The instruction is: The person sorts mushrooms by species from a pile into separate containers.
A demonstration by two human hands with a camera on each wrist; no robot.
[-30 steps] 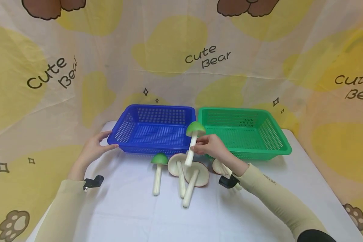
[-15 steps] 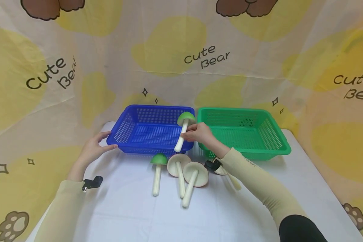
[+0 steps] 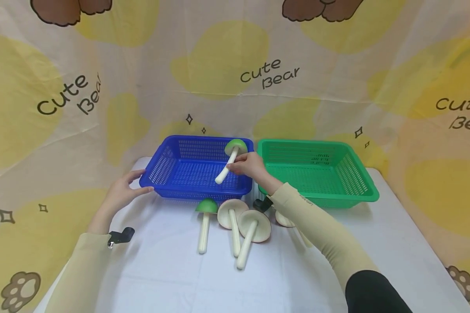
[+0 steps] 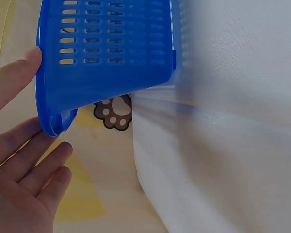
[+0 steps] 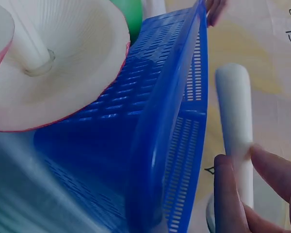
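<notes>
My right hand pinches the white stem of a green-capped toy mushroom, tilted above the right part of the blue basket. In the right wrist view, thumb and fingers meet on the stem; the cap is mostly hidden. At the basket's left corner, my left hand touches the rim with thumb and fingertips, its fingers extended; the left wrist view shows this hand against the blue rim. Another green-capped mushroom lies in front of the basket.
Pale-gilled, red-edged mushrooms lie on the white tablecloth before the baskets, one partly under the right sleeve. A green basket stands right of the blue one. A printed cloth hangs behind.
My right hand has carried the green-capped mushroom left and away from me, from the blue basket's front right corner to above its inside. My left hand has stayed at the rim.
</notes>
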